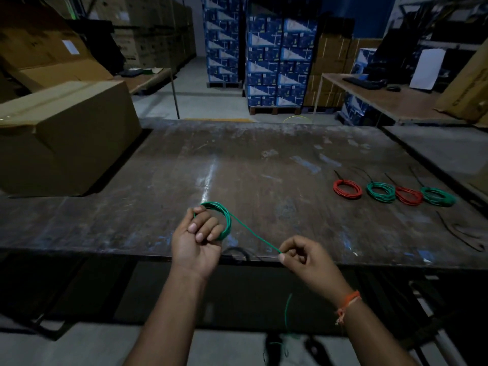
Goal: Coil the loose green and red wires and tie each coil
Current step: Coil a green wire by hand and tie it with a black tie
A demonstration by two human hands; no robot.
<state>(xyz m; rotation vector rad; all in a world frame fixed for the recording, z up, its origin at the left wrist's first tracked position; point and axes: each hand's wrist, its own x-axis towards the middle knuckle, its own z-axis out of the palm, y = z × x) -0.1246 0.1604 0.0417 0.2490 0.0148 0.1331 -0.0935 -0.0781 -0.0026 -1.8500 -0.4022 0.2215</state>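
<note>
Head view, left hand (197, 235) gripping green coil (223, 220) (over table edge (105, 253)), right hand (303, 257) pinching its strand (253, 235).

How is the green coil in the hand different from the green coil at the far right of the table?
The green coil in the left hand is gripped by the left hand above the table; the far-right green coil lies flat. The held coil has a loose strand running to the right hand; the far-right one has none, and a black tie sticks out of it. Both are green wire loops.
</note>
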